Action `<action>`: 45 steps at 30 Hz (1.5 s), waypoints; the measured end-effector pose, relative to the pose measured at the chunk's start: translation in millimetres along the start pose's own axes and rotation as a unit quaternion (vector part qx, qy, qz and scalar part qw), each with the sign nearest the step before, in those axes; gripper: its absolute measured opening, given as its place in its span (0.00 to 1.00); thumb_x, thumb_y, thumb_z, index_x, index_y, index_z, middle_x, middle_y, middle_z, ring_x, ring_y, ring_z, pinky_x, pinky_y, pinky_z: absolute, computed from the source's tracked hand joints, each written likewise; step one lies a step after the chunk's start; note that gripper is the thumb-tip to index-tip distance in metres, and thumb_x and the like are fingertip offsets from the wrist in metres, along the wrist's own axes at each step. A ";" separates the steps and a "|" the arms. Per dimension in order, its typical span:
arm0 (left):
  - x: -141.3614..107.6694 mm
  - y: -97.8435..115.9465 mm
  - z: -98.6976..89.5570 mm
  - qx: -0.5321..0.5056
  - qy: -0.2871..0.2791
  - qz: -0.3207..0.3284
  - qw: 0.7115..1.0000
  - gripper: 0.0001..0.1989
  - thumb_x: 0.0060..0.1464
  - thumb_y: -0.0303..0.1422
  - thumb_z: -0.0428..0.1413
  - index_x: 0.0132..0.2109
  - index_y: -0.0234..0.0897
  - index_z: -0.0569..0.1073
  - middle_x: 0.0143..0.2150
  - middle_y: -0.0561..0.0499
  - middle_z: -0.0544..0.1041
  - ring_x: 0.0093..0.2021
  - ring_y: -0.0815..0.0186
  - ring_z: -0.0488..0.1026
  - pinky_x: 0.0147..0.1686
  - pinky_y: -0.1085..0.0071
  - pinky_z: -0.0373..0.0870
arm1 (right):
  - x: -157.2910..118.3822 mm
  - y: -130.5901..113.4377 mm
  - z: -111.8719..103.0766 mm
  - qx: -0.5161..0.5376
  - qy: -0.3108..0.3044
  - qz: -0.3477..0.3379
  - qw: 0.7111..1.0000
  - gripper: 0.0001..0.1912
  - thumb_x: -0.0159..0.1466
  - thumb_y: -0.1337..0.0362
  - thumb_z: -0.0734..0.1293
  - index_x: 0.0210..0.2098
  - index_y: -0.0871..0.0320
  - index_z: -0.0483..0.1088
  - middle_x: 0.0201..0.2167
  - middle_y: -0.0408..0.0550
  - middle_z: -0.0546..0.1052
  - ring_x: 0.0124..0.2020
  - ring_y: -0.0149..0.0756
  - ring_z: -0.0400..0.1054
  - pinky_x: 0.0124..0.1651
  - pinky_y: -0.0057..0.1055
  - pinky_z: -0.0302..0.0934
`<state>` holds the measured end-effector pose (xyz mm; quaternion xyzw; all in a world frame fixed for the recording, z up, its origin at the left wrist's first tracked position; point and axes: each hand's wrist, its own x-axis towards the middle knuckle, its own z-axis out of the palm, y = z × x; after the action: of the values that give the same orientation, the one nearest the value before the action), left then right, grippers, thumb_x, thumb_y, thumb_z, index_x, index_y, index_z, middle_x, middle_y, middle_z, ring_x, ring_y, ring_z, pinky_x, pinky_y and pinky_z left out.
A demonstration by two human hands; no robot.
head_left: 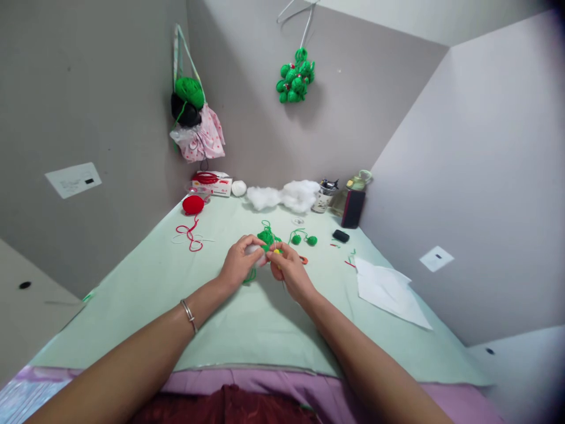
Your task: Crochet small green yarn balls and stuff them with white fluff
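Observation:
Over the middle of the table my left hand [238,262] is closed, its thumb and fingers pinching a rounded white piece [255,254] joined to green crochet work. Whether the white part is stuffing or knitted yarn, I cannot tell. Facing it, my right hand [291,271] is closed on a thin crochet hook with a yellow grip [276,252]. The fingertips of both hands almost meet at the work. Just beyond them lies a tangle of green yarn [267,235], and a green strand [249,277] hangs below the left hand.
Two small green balls [304,240] lie beyond my right hand. A red yarn ball [193,205] is at the left. White stuffing [282,197], a pen cup [324,199] and a dark phone-like slab [354,208] line the back. White cloth [388,291] lies right.

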<state>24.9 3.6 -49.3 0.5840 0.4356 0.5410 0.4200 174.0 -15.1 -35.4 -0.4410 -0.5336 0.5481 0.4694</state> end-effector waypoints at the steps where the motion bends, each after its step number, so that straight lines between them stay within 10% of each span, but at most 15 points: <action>1: 0.3 -0.5 -0.3 0.006 -0.002 0.005 1.000 0.05 0.46 0.32 0.60 0.33 0.39 0.78 0.35 0.52 0.76 0.37 0.62 0.72 0.40 0.68 0.68 | 0.7 0.6 -0.5 0.007 -0.005 0.005 1.000 0.17 0.57 0.56 0.70 0.42 0.55 0.64 0.20 0.36 0.72 0.14 0.23 0.46 0.20 0.26 0.39; 9: 1.0 -4.1 -5.0 0.018 -0.039 0.011 0.999 0.07 0.51 0.37 0.60 0.33 0.38 0.73 0.28 0.56 0.73 0.31 0.65 0.69 0.36 0.70 0.66 | 8.2 8.8 -3.6 0.037 0.005 0.015 0.999 0.22 0.53 0.55 0.74 0.42 0.59 0.69 0.20 0.38 0.73 0.13 0.21 0.46 0.19 0.26 0.36; 16: 0.4 4.7 -9.0 -0.014 -0.046 0.012 0.999 0.15 0.57 0.43 0.57 0.35 0.37 0.81 0.42 0.46 0.78 0.47 0.57 0.74 0.54 0.64 0.65 | 10.7 13.5 -9.9 0.051 0.012 -0.005 0.999 0.21 0.54 0.56 0.74 0.44 0.59 0.70 0.18 0.34 0.68 0.14 0.21 0.44 0.20 0.26 0.36; 25: 4.5 3.7 -14.6 -0.106 -0.081 -0.078 0.988 0.23 0.45 0.39 0.68 0.48 0.34 0.77 0.33 0.53 0.77 0.32 0.66 0.73 0.36 0.70 0.68 | 4.1 7.5 -2.3 0.025 0.010 -0.044 0.999 0.17 0.58 0.59 0.72 0.45 0.58 0.72 0.15 0.30 0.58 0.15 0.23 0.46 0.21 0.26 0.39; 34: -3.6 5.0 -6.0 -0.157 -0.175 -0.121 0.965 0.34 0.52 0.48 0.64 0.59 0.29 0.75 0.38 0.44 0.82 0.37 0.61 0.78 0.42 0.66 0.71 | 3.7 3.5 -6.4 -0.006 0.007 -0.049 0.999 0.16 0.59 0.60 0.69 0.46 0.58 0.74 0.16 0.31 0.56 0.16 0.24 0.46 0.22 0.27 0.41; 45: -3.4 -8.8 -0.7 -0.105 -0.068 -0.080 0.989 0.23 0.52 0.38 0.63 0.53 0.30 0.80 0.30 0.51 0.81 0.31 0.65 0.73 0.36 0.72 0.67 | -1.9 -11.8 -9.2 -0.106 -0.030 -0.054 0.992 0.17 0.62 0.64 0.65 0.50 0.57 0.75 0.26 0.41 0.73 0.21 0.27 0.54 0.24 0.26 0.49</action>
<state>23.6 2.6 -58.6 0.5355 0.3923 0.5072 0.5496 183.9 -15.5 -24.0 -0.4418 -0.6258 0.4753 0.4327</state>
